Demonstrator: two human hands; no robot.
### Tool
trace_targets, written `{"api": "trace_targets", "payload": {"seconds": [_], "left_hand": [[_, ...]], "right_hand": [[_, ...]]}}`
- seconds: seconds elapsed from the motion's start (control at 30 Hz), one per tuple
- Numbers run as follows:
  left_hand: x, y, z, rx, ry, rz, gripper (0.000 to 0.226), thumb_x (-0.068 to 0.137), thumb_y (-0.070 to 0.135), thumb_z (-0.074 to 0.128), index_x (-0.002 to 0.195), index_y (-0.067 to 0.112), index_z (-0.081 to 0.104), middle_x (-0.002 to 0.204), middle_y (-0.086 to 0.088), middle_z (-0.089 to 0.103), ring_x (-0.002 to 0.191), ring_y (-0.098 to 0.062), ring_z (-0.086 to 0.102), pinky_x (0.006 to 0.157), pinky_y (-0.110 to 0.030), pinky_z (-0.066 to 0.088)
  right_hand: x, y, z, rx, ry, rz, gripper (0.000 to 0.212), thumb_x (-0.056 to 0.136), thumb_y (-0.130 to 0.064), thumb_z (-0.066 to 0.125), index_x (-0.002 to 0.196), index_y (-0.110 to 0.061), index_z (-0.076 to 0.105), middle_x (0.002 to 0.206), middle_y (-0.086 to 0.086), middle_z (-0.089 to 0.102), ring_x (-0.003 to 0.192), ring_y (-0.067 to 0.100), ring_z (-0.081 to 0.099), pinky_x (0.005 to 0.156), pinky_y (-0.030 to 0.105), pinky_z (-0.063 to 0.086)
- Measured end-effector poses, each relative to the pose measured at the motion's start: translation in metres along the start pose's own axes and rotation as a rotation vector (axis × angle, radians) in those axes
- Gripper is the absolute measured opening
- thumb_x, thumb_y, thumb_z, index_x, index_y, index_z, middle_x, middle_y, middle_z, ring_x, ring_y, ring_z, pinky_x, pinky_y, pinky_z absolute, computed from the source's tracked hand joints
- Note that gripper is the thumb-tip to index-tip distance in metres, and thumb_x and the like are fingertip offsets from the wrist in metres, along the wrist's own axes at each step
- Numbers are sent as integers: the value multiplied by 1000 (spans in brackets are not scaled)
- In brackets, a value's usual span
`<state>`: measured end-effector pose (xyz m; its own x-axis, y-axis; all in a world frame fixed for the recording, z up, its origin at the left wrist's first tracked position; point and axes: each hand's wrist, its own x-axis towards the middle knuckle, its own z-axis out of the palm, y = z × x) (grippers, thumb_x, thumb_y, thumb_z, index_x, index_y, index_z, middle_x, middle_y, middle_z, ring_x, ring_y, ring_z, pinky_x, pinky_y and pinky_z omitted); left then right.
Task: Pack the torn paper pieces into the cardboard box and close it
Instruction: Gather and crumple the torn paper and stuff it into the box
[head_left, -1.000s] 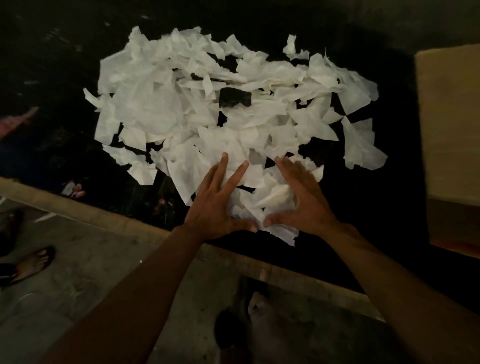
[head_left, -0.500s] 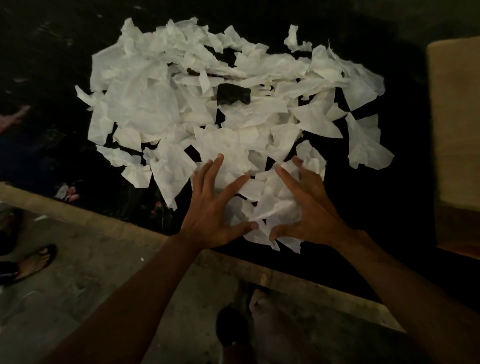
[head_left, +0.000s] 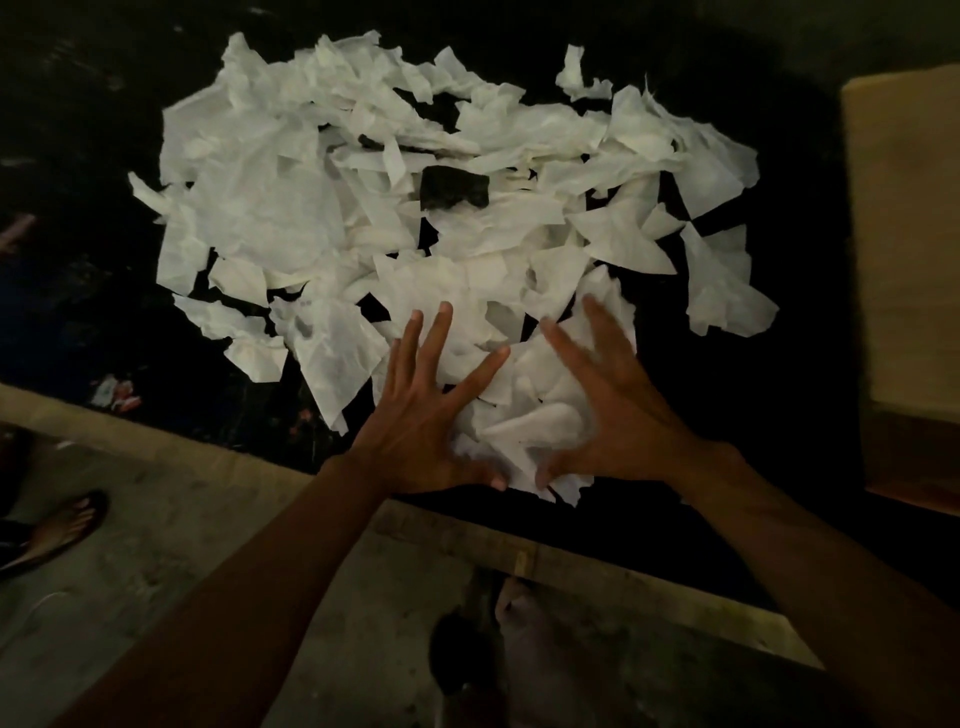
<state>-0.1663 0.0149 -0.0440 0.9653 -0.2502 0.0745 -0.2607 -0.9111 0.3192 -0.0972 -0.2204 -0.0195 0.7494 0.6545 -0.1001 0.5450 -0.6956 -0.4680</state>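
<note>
A wide heap of torn white paper pieces (head_left: 291, 208) covers the black tabletop (head_left: 810, 364). My left hand (head_left: 421, 415) lies flat on the near edge of the heap, fingers spread. My right hand (head_left: 618, 410) lies beside it with fingers spread and slightly curled, and a small bunch of crumpled pieces (head_left: 524, 421) sits between the two hands. Thumbs nearly meet at the table's front. The cardboard box (head_left: 909, 249) stands at the right edge of the view, only partly visible.
A dark scrap (head_left: 454, 189) lies in the middle of the heap. The table's wooden front edge (head_left: 156, 441) runs diagonally below my hands. Below it is concrete floor, with another person's sandalled foot (head_left: 57, 530) at the left and my own foot (head_left: 514, 597) under the table edge.
Both hands have slid forward into the near edge of the heap and drawn closer, bunching loose pieces between them. The heap's far part is unchanged.
</note>
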Motion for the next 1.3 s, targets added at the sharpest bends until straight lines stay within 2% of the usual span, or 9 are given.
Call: {"api": "trace_targets", "payload": {"seconds": [0.2, 0.4, 0.5, 0.6, 0.83, 0.97, 1.03, 1.17, 1.3], "left_hand": [[9, -12, 4, -18, -5, -49, 106, 62, 86, 57, 149, 38, 20, 156, -23, -17, 143, -46, -5, 107, -66, 22], [11, -25, 16, -72, 67, -12, 67, 75, 68, 59, 133, 34, 54, 152, -26, 23, 131, -46, 31, 103, -55, 34], [11, -26, 17, -149, 131, -13, 49, 78, 55, 63, 119, 27, 66, 138, -15, 49, 118, -37, 46, 98, -42, 41], [10, -26, 17, -226, 220, -23, 35, 80, 38, 64, 107, 17, 72, 118, -9, 65, 104, -24, 56, 87, -32, 47], [10, -4, -12, -616, 342, -419, 38, 75, 21, 80, 111, 13, 71, 113, -4, 69, 100, 1, 58, 87, -1, 38], [7, 7, -29, -734, 440, -495, 45, 72, 18, 82, 115, 15, 69, 116, 3, 64, 103, 7, 55, 87, -2, 37], [7, 11, -50, -766, 502, -476, 46, 72, 17, 82, 116, 15, 68, 117, 5, 63, 106, 5, 55, 91, -4, 38], [16, 20, -100, -779, 585, -298, 50, 71, 17, 82, 118, 13, 67, 120, 3, 63, 109, 5, 57, 93, -11, 42], [24, 39, -144, -766, 631, -161, 53, 69, 26, 80, 118, 12, 67, 122, 1, 64, 113, -3, 58, 97, -16, 43]], "right_hand": [[16, 12, 21, -104, 86, -53, 117, 52, -93, 48, 149, -45, 2, 158, 19, -13, 146, 31, -11, 114, 40, -4], [28, 21, 28, -24, 228, -54, 86, 68, -77, 56, 144, -42, 35, 148, 19, 36, 133, 31, 32, 109, 43, 30], [30, 19, 33, 138, 339, -29, 59, 77, -53, 61, 130, -29, 58, 130, 17, 53, 123, 25, 42, 105, 37, 36], [29, 11, 37, 373, 366, 28, 48, 80, -41, 62, 123, -20, 64, 122, 19, 56, 117, 21, 46, 103, 31, 37], [31, -15, 26, 785, 405, 279, 38, 71, -18, 83, 107, -21, 73, 110, 1, 68, 99, 9, 65, 87, 22, 52], [26, -25, 4, 961, 515, 323, 39, 69, -14, 83, 107, -17, 72, 106, -2, 71, 94, 1, 66, 83, 16, 50], [21, -35, -14, 949, 561, 266, 42, 66, -23, 82, 107, -23, 71, 111, -2, 70, 102, 3, 65, 91, 22, 50], [20, -53, -63, 762, 645, 123, 48, 65, -41, 82, 111, -38, 68, 117, -6, 67, 114, 7, 61, 109, 44, 39], [3, -74, -110, 588, 777, 69, 53, 65, -43, 81, 115, -34, 67, 122, 0, 65, 114, 10, 60, 104, 38, 46]]}}
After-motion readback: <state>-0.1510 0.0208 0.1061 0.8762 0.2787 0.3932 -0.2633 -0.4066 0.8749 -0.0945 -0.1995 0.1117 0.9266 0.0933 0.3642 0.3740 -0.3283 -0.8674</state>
